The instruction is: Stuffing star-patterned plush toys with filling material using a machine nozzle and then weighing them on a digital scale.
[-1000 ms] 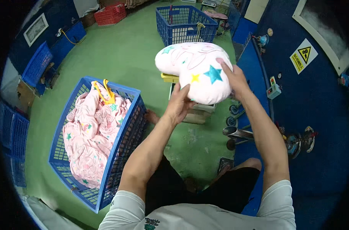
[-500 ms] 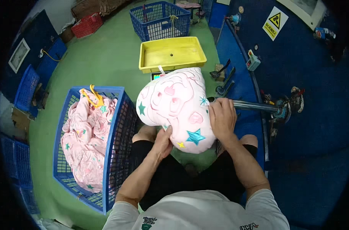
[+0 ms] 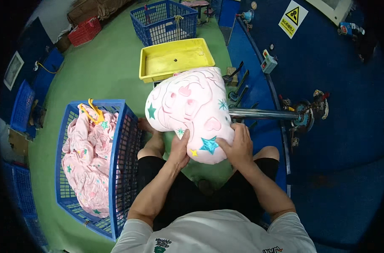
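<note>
A plump, pale pink heart-shaped cushion point(image 3: 187, 99) with embroidered pink outlines, green and teal stars and a small yellow star is held in front of me, above my knees. My left hand point(image 3: 179, 151) grips its near left edge, thumb on top. At the near right edge my right hand point(image 3: 240, 147) presses the cushion, its thumb lying beside the big teal star. A shiny metal tube point(image 3: 263, 114) from the machine on the right meets the cushion's right side just beyond my right hand; whether its end sits inside is hidden.
Left of my legs stands a blue plastic basket point(image 3: 112, 177) of limp pink covers point(image 3: 88, 164), with a yellow-orange tool point(image 3: 95, 113) on top. Ahead lie a yellow tray point(image 3: 152, 76) and another blue basket point(image 3: 162, 31). A blue machine wall point(image 3: 335, 139) bounds the right, with pedals point(image 3: 238, 90) low down.
My right hand has slid from beside the tube toward the cushion's near right edge, thumb now on top. The cushion looks slightly turned and pushed away. The view has shifted a little.
</note>
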Motion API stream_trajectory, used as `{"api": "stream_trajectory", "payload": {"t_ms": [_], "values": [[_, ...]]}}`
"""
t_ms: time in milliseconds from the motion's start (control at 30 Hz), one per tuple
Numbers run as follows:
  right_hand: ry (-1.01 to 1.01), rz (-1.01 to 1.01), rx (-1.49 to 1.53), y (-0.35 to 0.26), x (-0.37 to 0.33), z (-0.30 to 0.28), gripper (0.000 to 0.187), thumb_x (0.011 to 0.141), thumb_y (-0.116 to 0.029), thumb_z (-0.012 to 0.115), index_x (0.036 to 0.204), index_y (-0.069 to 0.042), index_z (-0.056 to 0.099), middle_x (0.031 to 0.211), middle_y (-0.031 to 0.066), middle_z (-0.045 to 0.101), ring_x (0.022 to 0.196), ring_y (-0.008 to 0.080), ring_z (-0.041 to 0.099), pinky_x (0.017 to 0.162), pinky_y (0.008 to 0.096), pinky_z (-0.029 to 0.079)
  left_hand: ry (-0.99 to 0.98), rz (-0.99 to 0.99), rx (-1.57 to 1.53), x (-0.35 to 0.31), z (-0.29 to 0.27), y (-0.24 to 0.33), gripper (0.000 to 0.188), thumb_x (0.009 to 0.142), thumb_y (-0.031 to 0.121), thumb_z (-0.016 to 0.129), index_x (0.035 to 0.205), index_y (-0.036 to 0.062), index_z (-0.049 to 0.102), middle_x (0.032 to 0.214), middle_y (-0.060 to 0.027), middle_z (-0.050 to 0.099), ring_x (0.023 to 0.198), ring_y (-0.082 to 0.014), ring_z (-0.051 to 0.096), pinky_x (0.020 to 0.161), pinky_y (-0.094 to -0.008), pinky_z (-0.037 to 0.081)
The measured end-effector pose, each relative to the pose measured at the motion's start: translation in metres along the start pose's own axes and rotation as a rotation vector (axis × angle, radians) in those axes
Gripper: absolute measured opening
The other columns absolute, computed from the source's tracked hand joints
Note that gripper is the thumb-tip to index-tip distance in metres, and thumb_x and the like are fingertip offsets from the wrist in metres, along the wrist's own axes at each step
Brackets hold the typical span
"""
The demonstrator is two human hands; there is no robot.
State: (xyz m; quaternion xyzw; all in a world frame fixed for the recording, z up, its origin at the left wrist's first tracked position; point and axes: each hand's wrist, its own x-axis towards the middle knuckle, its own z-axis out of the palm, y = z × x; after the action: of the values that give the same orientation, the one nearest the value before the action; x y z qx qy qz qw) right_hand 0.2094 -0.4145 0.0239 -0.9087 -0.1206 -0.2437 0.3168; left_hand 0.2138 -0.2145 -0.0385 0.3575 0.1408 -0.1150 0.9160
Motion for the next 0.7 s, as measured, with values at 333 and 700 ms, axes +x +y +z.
{"api": "stream_trajectory", "payload": {"t_ms": [333,700], "values": [[0.025,0.173,-0.381,0.153,-0.004,-0.117,0.017,0.097,-0.013,0.053,0.085,-0.001,0.052,0.079,0.0157,0.055,0.071,0.0335,0.051,0.067,0.0436,0.044,-0.141,0.215,0.654,0.008,0.127,-0.088,0.046,0.088,0.014,0.073,0.124,-0.008,0.055,0.109,-0.0183,0.066,0.093,-0.0236,0.065,0.081,-0.032,0.055],[-0.007,0.143,-0.166,0.102,-0.014,-0.062,0.013,0.094,-0.01,0.056,0.086,-0.002,0.051,0.077,0.0156,0.054,0.067,0.0336,0.051,0.063,0.0461,0.042,-0.13,0.159,0.568,0.01,0.071,-0.049,0.054,0.085,0.011,0.075,0.13,-0.0067,0.05,0.115,-0.0189,0.065,0.096,-0.0233,0.065,0.085,-0.0327,0.054]]}}
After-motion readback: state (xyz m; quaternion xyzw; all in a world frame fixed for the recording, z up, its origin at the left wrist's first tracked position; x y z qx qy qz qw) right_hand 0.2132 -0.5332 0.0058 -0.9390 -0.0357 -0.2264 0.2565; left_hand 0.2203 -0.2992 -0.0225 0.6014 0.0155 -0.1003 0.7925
